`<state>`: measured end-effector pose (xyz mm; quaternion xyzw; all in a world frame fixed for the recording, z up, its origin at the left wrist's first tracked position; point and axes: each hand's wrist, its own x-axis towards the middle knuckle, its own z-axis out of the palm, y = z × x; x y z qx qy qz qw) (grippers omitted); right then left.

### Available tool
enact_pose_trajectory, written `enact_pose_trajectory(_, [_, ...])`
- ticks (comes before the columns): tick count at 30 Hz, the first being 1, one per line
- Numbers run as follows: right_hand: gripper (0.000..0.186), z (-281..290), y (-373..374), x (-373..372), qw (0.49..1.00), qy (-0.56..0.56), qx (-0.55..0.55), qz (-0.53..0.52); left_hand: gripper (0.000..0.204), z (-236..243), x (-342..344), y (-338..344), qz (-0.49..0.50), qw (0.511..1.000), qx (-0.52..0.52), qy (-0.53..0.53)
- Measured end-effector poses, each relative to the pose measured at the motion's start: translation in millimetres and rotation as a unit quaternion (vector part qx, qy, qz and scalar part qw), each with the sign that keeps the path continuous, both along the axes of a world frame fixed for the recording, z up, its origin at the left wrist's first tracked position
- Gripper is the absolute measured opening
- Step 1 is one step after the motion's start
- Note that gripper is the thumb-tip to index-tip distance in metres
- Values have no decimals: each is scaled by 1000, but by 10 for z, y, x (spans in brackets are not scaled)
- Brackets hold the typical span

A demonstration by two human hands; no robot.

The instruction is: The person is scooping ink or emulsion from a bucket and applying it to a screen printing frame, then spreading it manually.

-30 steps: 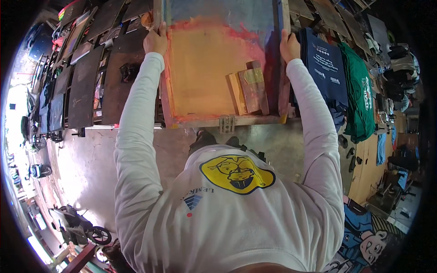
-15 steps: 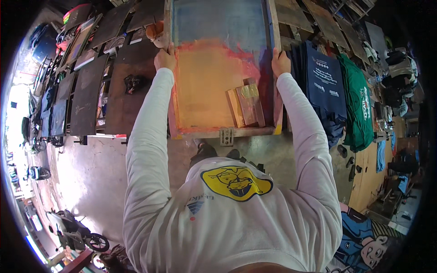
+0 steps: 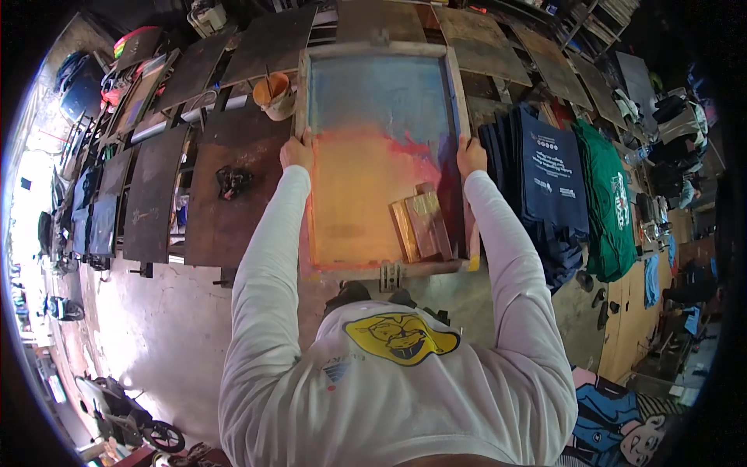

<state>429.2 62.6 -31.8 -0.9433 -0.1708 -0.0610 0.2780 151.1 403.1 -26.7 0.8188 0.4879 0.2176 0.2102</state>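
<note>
A wooden screen-printing frame (image 3: 302, 93) lies lengthwise in front of me, above the board table. Its mesh (image 3: 350, 194) is stained blue-grey at the far end and orange at the near end, with red between. My left hand (image 3: 297, 154) is wrapped round the left rail, and my right hand (image 3: 471, 157) grips the right rail. Some of the fingers are hidden by the rails. Inside the near right corner rest two wooden-handled squeegees (image 3: 426, 224), side by side and smeared with ink. A metal bracket (image 3: 391, 276) sits on the near rail.
An orange-rimmed bucket (image 3: 274, 97) with a stick stands beyond my left hand. Dark boards (image 3: 156, 194) run to both sides, one with a crumpled black rag (image 3: 233, 183). Navy shirts (image 3: 548, 171) and green shirts (image 3: 607, 202) hang at right. A motorcycle (image 3: 128, 412) is parked lower left.
My view has shifted, so the printing frame's far end now shows. The frame and both hands have come slightly nearer to me relative to the bucket. Both hands keep their grip.
</note>
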Motion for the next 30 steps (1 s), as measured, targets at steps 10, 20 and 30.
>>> enact_pose_trajectory(10, [54, -383, 2, 58, 1000, -20, -23, 4, 69, -399, 114, 21, -2, 1000, -6, 4])
enact_pose_trajectory(20, [51, -468, -46, 39, 996, -37, -86, -2, 68, -606, 160, 64, -14, 999, -5, 40])
enact_pose_trajectory(30, [50, -725, -22, 132, 993, -29, -111, 17, 63, -998, 237, 184, -31, 997, -40, 64])
